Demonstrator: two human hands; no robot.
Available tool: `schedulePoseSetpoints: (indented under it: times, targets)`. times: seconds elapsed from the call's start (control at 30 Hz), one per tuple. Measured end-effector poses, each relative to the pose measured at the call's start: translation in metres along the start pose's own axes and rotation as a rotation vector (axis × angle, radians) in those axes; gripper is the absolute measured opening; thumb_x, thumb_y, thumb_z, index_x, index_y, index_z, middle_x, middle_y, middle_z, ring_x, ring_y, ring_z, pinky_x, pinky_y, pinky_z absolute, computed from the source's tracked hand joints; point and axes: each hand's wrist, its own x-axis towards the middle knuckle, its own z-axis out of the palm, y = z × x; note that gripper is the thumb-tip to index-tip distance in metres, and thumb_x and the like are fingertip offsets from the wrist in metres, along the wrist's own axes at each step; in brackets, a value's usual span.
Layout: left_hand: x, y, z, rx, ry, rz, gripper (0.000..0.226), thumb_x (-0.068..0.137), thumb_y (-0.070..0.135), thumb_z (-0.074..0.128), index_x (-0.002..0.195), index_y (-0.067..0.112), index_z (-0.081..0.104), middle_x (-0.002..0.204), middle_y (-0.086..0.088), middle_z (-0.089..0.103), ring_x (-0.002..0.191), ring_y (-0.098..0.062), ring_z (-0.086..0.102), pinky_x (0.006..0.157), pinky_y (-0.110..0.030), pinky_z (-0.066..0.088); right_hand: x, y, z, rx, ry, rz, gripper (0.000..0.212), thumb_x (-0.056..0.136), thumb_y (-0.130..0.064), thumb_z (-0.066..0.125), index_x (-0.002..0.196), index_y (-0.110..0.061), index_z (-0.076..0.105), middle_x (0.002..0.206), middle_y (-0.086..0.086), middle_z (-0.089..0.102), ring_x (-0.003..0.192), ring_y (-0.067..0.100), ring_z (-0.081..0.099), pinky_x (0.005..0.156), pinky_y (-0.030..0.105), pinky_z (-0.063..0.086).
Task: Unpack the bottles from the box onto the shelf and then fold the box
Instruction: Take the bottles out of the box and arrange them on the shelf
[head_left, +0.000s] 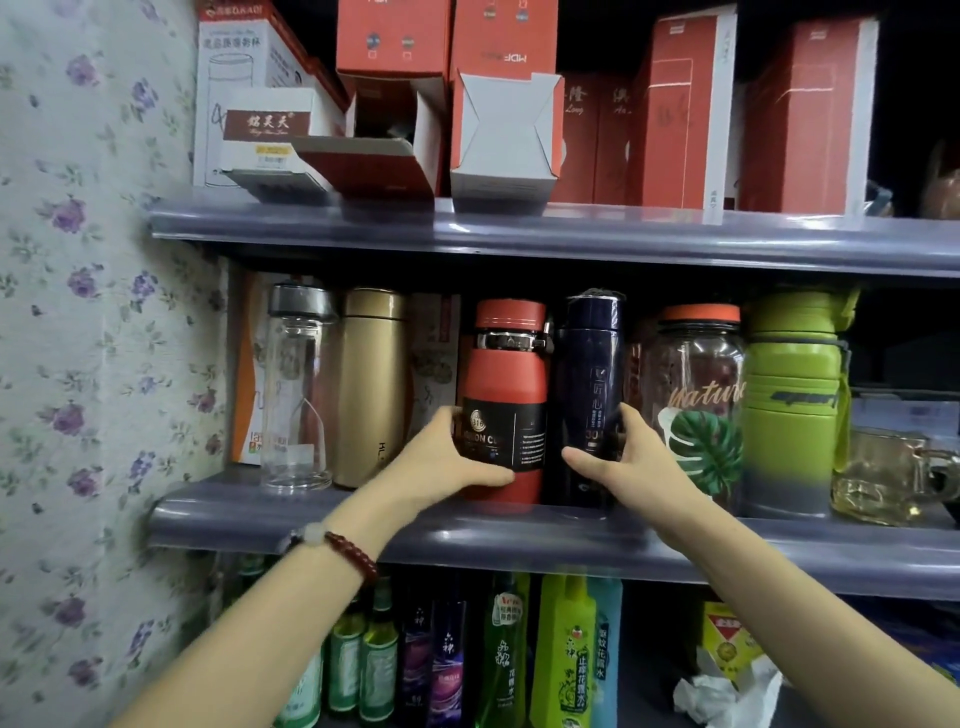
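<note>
Head camera is facing a grey middle shelf (311, 512) beside floral wallpaper (88, 312). Seven bottles are standing there. Left hand (447, 462) is gripping the red bottle (506, 384) at centre; right hand (626, 457), just beside, is curling around the navy bottle (589, 374).

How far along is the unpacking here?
Done: bottles line the middle shelf. In hand: left hand grips the red bottle and right hand the navy bottle, both standing on that shelf. Left: box folding; no emptied box shows near the hands.
</note>
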Motion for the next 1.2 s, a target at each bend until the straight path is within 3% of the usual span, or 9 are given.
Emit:
schedulePoseSetpoints:
  times: [0.1,0.27,0.47,0.53,0.63,0.73,0.87,1.03,1.2]
  targets:
    - [0.0,-0.001,-0.011,-0.147,-0.081,-0.031,0.093,0.062,0.007,0.086,0.137,0.024,0.034,0.112,-0.004,0.066,0.104,-0.016,0.064,0.098,-0.036,0.049,0.0,-0.001,-0.001,0.005,0.007,0.002,0.066,0.059,-0.048,0.076,0.117,-0.03,0.051,0.111,-0.011,0.069,0.104,0.013,0.066,0.098,0.043,0.05]
    - [-0.005,-0.003,0.006,0.09,0.071,0.088,0.087,0.052,0.042,0.09,0.127,0.025,0.051,0.117,0.014,0.061,0.105,-0.007,0.058,0.097,-0.026,0.044,-0.001,-0.002,-0.006,0.008,-0.002,0.003,0.06,0.064,-0.038,0.079,0.117,-0.028,0.053,0.11,-0.009,0.07,0.103,0.015,0.066,0.096,0.044,0.051]
    - [0.005,-0.005,0.007,0.073,-0.034,0.018,0.106,0.033,0.054,0.09,0.127,0.029,0.049,0.116,0.013,0.065,0.109,-0.008,0.061,0.103,-0.035,0.046,-0.007,-0.006,-0.002,0.025,-0.011,-0.006,0.08,0.059,-0.05,0.077,0.129,-0.029,0.046,0.121,-0.012,0.064,0.113,0.01,0.06,0.101,0.042,0.047]
    - [0.006,-0.003,0.003,0.066,-0.051,0.013,0.103,0.034,0.049,0.092,0.126,0.028,0.049,0.115,0.012,0.065,0.108,-0.009,0.061,0.103,-0.034,0.045,-0.01,-0.01,-0.001,0.003,-0.001,-0.021,0.071,0.071,-0.04,0.077,0.132,-0.027,0.043,0.122,-0.014,0.061,0.113,0.005,0.056,0.101,0.035,0.044]
    - [0.005,0.001,-0.004,0.014,-0.116,0.01,0.074,0.054,0.025,0.092,0.117,0.027,0.054,0.109,0.01,0.067,0.104,-0.007,0.061,0.1,-0.029,0.044,-0.01,-0.014,-0.003,-0.029,0.008,0.01,0.064,0.079,-0.028,0.075,0.134,-0.022,0.041,0.12,-0.009,0.062,0.109,0.009,0.059,0.098,0.033,0.047]
    - [0.002,0.002,-0.004,-0.002,-0.183,0.014,0.06,0.061,0.015,0.088,0.109,0.03,0.056,0.106,0.01,0.068,0.103,-0.007,0.062,0.095,-0.025,0.044,-0.017,-0.017,-0.008,-0.069,0.005,0.033,0.077,0.073,-0.039,0.075,0.137,-0.02,0.038,0.131,-0.004,0.058,0.119,0.016,0.055,0.104,0.042,0.045]
    - [0.008,0.006,0.005,-0.001,-0.169,0.015,0.071,0.058,0.021,0.09,0.119,0.024,0.055,0.107,0.01,0.067,0.103,-0.005,0.061,0.097,-0.026,0.044,-0.016,-0.008,-0.013,-0.113,0.038,0.038,0.096,0.062,-0.053,0.07,0.143,-0.021,0.031,0.141,0.0,0.051,0.128,0.02,0.049,0.108,0.045,0.041]
    - [0.012,0.006,0.005,0.018,-0.168,0.021,0.078,0.056,0.021,0.091,0.123,0.021,0.052,0.108,0.01,0.066,0.104,-0.007,0.061,0.103,-0.031,0.043,-0.018,-0.014,-0.011,-0.091,0.032,0.05,0.077,0.08,-0.036,0.071,0.143,-0.02,0.03,0.134,-0.005,0.055,0.124,0.017,0.052,0.107,0.039,0.041]
    - [0.009,0.005,0.004,0.02,-0.181,0.029,0.074,0.059,0.021,0.09,0.123,0.022,0.052,0.107,0.009,0.068,0.103,-0.007,0.063,0.1,-0.029,0.045,-0.02,-0.011,0.0,-0.124,0.143,0.015,0.097,0.071,-0.033,0.082,0.145,-0.015,0.022,0.135,0.002,0.054,0.12,0.02,0.054,0.102,0.033,0.042]
